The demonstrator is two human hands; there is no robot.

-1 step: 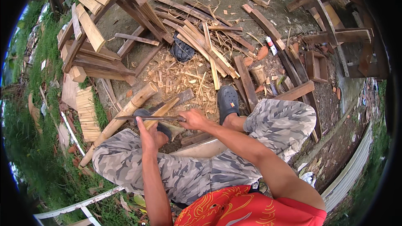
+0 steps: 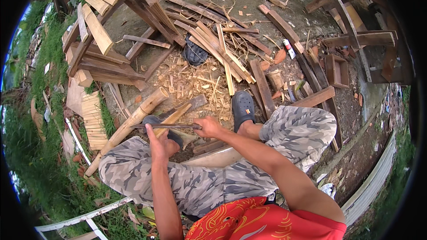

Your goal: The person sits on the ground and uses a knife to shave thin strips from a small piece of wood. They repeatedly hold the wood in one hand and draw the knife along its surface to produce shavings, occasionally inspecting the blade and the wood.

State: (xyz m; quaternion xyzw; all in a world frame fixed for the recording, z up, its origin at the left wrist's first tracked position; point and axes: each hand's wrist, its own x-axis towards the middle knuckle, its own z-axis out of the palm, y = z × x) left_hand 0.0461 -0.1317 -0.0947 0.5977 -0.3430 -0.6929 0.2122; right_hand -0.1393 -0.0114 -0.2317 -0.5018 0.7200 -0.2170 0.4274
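My right hand (image 2: pixel 208 127) is closed round the handle of a long knife (image 2: pixel 178 126), whose thin dark blade points left. The blade crosses a pale strip of wood (image 2: pixel 179 114) in front of my shins. My left hand (image 2: pixel 157 141) grips the near end of that strip, thumb up close to the blade; its other fingers are mostly hidden. The strip slants up and away to the right, over a darker board (image 2: pixel 198 101). A thick bamboo pole (image 2: pixel 138 114) leans past my left foot.
Wood shavings (image 2: pixel 189 79) cover the ground ahead, with a heap of slats (image 2: pixel 222 55) beyond. At far left stands a slatted wooden frame (image 2: pixel 109 58). Dark planks (image 2: pixel 262 84) and a small wooden box (image 2: pixel 336 71) lie to the right. My grey clogs (image 2: pixel 243 109) flank the work.
My right hand and the knife have shifted slightly to the right, drawing the blade along across the strip. My left hand and the strip stay about where they were.
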